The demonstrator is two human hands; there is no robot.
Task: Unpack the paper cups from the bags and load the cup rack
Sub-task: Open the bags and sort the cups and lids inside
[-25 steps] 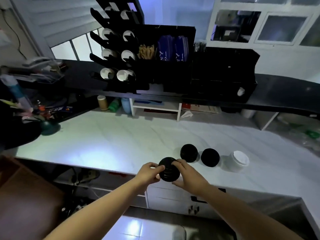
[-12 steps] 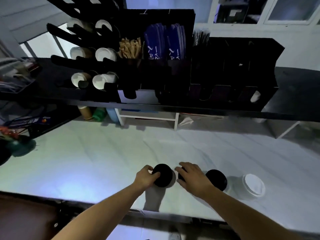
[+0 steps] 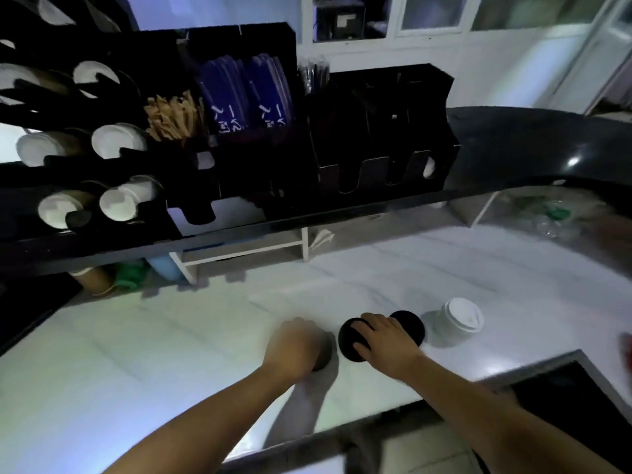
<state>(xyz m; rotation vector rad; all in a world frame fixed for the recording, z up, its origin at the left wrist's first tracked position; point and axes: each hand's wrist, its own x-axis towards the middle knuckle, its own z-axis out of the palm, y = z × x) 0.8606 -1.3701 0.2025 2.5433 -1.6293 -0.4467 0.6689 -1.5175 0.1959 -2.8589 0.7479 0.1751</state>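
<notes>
Three black-lidded cups and one white-lidded cup (image 3: 460, 321) stand on the white marble counter (image 3: 171, 354). My left hand (image 3: 294, 347) curls over the top of the leftmost cup (image 3: 323, 359), hiding its lid. My right hand (image 3: 386, 342) grips the middle black-lidded cup (image 3: 350, 340) from above. The third black lid (image 3: 410, 325) shows just behind my right hand. The black cup rack (image 3: 85, 155) on the upper shelf at the left holds several stacks of white-rimmed paper cups (image 3: 118, 203) lying on their sides.
A black organiser (image 3: 383, 131) beside the rack holds wooden stirrers (image 3: 172, 114) and blue sleeves (image 3: 246, 94). The dark shelf (image 3: 513, 159) overhangs the counter's back. A dark sink (image 3: 574, 405) lies at the lower right. Bottles stand under the shelf at the left.
The view has moved closer and tilted. My left hand has closed over the top of the left cup, and my right hand has shifted onto the middle cup's lid.
</notes>
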